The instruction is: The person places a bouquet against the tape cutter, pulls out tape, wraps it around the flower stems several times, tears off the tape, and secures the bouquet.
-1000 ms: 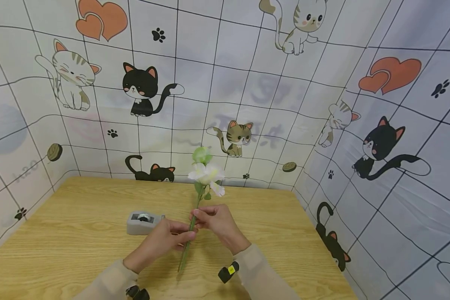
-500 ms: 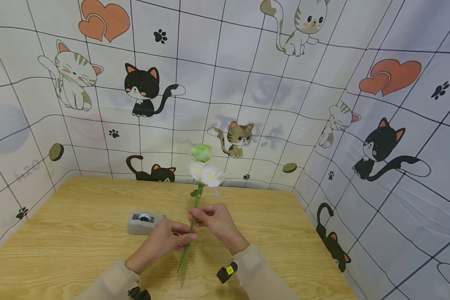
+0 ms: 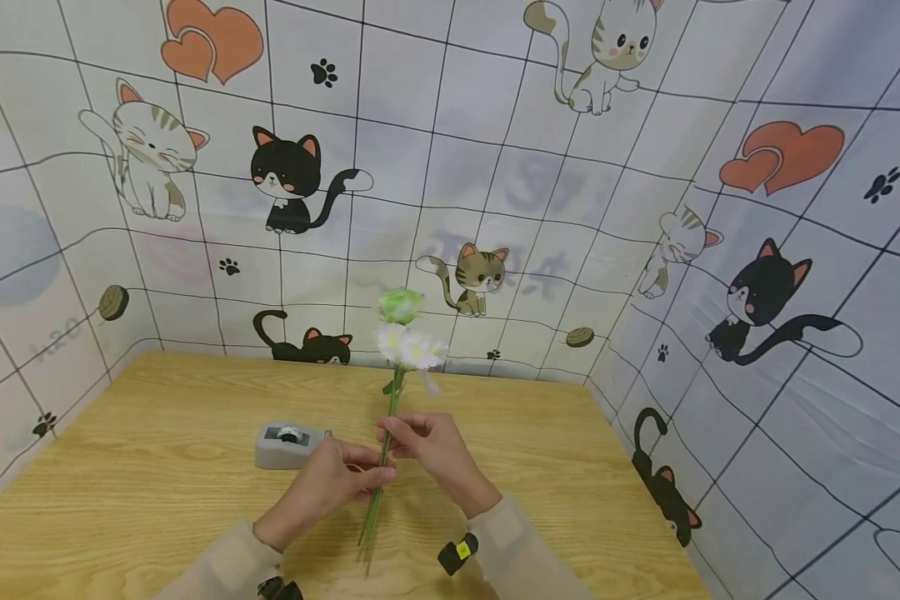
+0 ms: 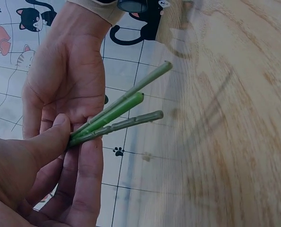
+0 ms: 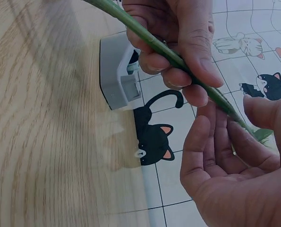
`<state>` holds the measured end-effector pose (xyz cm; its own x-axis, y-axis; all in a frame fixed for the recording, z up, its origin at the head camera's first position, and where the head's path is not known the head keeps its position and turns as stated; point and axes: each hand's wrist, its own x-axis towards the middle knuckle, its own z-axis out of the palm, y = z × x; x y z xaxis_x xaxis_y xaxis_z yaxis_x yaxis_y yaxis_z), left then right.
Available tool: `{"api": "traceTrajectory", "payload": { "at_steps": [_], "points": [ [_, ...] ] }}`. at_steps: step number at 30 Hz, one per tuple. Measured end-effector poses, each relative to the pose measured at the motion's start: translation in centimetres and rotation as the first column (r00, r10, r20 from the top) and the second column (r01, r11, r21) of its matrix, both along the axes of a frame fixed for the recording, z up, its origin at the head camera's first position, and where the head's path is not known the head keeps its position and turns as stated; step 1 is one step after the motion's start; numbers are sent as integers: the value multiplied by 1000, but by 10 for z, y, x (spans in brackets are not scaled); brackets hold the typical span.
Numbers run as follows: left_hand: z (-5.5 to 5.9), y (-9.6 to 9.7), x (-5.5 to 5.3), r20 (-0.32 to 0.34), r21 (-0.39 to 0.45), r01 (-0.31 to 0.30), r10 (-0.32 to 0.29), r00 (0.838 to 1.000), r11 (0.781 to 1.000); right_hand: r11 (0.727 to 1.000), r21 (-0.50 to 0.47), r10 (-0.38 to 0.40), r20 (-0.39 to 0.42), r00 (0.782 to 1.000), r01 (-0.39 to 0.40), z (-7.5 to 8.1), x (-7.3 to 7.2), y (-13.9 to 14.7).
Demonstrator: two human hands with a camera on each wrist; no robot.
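Note:
A small bunch of artificial flowers stands tilted between my hands, with a green bloom (image 3: 401,307) on top and white blossoms (image 3: 412,346) below it. My left hand (image 3: 330,477) pinches the green stems (image 3: 372,512) between thumb and fingers. Higher up, just under the leaves, my right hand (image 3: 437,454) holds the same stems with thumb and fingertips. Three cut stem ends (image 4: 140,98) fan out past the left thumb in the left wrist view. In the right wrist view the stem (image 5: 152,40) runs from the left hand (image 5: 194,33) into the cupped right hand (image 5: 239,175).
A grey tape dispenser (image 3: 276,454) with a roll in it stands on the wooden table (image 3: 157,500), just beyond the left hand. Behind and to the right hangs a white checked cloth (image 3: 390,217) printed with cats and hearts.
The bunch has turned in my hands: the green bloom shows fuller, and the white blossoms face another way. Both hands keep nearly the same place on the stems.

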<state>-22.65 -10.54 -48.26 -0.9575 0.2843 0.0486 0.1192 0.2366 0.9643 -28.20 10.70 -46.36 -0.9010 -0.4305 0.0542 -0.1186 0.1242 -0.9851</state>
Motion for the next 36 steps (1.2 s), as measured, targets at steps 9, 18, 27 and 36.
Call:
{"api": "traceTrajectory", "payload": {
  "at_steps": [9, 18, 27, 36],
  "points": [
    [-1, 0, 1, -37, -35, -24, 22, 999, 999, 1000, 20, 19, 31, 999, -20, 1, 11, 1],
    [-1, 2, 1, -30, -28, -28, 27, 999, 999, 998, 57, 2, 32, 999, -4, -1, 13, 4],
    [-6, -1, 1, 3, -2, 47, -47, 999, 999, 997, 60, -41, 16, 999, 40, -1, 15, 13],
    [-2, -14, 4, -18, -116, 37, -40, 999, 993, 989, 134, -64, -43, 997, 69, -1, 12, 38]
  ]
}}
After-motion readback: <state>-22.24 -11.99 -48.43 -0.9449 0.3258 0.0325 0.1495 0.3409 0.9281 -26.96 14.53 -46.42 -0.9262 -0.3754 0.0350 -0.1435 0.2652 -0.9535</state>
